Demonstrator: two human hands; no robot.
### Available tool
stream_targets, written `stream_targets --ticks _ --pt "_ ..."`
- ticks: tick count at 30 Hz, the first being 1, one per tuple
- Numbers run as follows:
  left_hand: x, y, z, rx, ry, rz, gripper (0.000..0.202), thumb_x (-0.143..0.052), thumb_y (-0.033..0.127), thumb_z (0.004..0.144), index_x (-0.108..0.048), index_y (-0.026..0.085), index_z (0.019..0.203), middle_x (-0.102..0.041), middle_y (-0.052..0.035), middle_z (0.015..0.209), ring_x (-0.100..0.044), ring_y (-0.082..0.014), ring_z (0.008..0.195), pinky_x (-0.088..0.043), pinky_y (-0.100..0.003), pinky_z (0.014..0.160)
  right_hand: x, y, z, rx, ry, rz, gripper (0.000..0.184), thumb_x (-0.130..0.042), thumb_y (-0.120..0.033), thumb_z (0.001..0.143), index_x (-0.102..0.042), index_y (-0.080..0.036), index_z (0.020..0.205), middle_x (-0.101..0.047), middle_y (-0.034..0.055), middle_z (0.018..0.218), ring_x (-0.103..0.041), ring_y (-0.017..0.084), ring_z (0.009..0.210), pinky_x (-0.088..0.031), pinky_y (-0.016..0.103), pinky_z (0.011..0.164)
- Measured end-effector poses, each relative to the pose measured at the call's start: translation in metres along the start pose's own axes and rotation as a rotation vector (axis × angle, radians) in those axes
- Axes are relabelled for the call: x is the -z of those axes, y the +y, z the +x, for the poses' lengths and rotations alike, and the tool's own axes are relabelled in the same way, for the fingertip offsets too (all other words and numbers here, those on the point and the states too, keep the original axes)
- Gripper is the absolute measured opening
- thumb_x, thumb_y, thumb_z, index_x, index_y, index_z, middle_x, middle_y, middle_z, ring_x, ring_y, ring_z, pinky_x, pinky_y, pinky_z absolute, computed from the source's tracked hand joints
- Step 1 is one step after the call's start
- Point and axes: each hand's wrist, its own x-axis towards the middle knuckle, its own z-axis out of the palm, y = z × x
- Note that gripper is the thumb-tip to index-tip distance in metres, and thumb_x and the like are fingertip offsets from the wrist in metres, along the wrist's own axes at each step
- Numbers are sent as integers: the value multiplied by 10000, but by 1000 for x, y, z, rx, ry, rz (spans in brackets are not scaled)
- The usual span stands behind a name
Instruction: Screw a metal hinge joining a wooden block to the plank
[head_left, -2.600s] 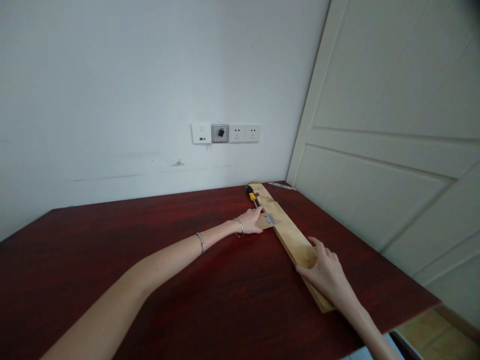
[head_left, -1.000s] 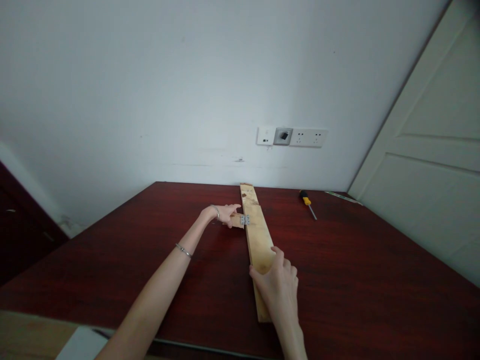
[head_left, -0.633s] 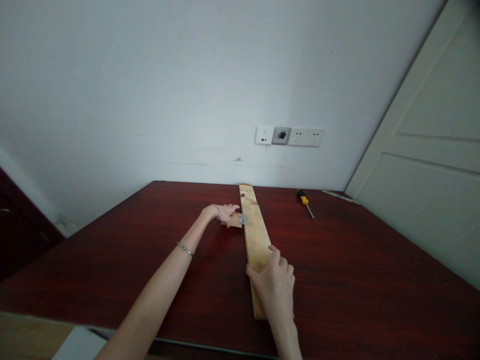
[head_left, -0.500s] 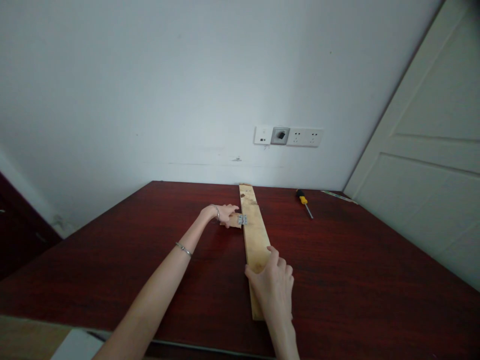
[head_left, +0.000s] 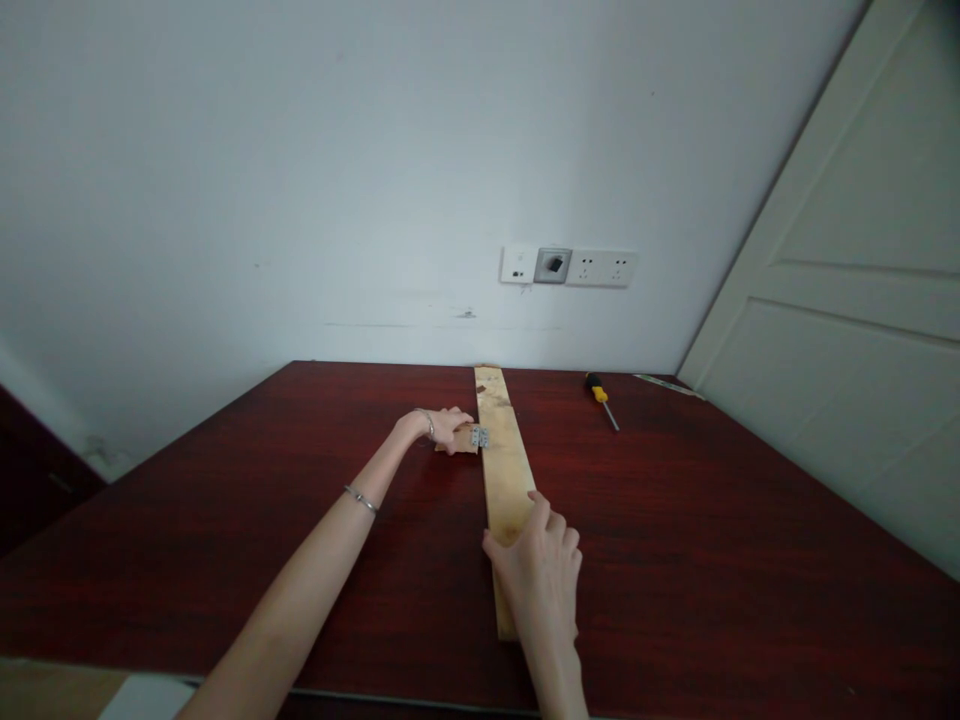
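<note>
My left hand (head_left: 444, 428) pinches the hinged block (head_left: 463, 443) to the plank (head_left: 501, 470); my right hand (head_left: 536, 575) presses it, fingers together; the screwdriver (head_left: 600, 397), upper right, needs 1 hand freed

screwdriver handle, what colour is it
The screwdriver handle is yellow with black, shown best in the head view.

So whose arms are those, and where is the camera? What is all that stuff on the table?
Those are one person's own bare arms. The camera sits on their head and looks forward and down, so you see what they see. On the dark red table lies a long wooden plank. The right hand presses on its near end. The left hand curls over a small wooden block beside the plank, and a little metal hinge sits where the two meet. Farther back lies a screwdriver, touched by nobody. Behind are wall sockets, and a pale door is on the right.
</note>
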Motion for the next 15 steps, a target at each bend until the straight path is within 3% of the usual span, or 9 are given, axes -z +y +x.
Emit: stream_targets --ticks 15 --pt "-1 -1 6 -5 17 30 898 -676 344 533 -386 300 1381 -412 -53 1308 -394 -316 1184 -380 -403 999 -6 1 3 -9 40 -1 552 -638 -358 746 -508 -124 1229 -615 168 1051 -555 357 942 -424 415 769"
